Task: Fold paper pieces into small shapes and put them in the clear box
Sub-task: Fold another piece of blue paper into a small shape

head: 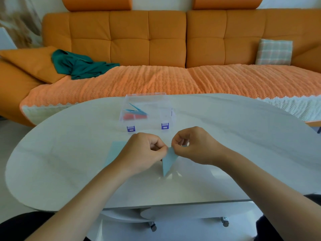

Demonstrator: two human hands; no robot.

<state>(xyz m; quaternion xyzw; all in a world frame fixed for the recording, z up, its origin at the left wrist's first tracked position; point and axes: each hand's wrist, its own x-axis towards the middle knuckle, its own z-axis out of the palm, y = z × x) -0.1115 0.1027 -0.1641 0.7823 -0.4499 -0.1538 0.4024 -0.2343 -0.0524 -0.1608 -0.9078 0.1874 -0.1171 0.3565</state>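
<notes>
Already several folded shapes [137,112] lay in the clear box [166,108] toward the tabletop's far edge, while both hands, left hand [141,154] and right hand [194,145], pinched a half-folded blue paper [168,160].

Counter [243,145]: white, glossy top with rounded ends, set over a lower shelf [191,213] on castors [152,226]. One clear box [160,110] stands on the top, close to the far edge, with two purple latches [130,128] on its near wall. One flat light-blue paper sheet [115,152] lies on the near side of the box, slightly to its left and not touching it. Only part of the sheet shows.
</notes>
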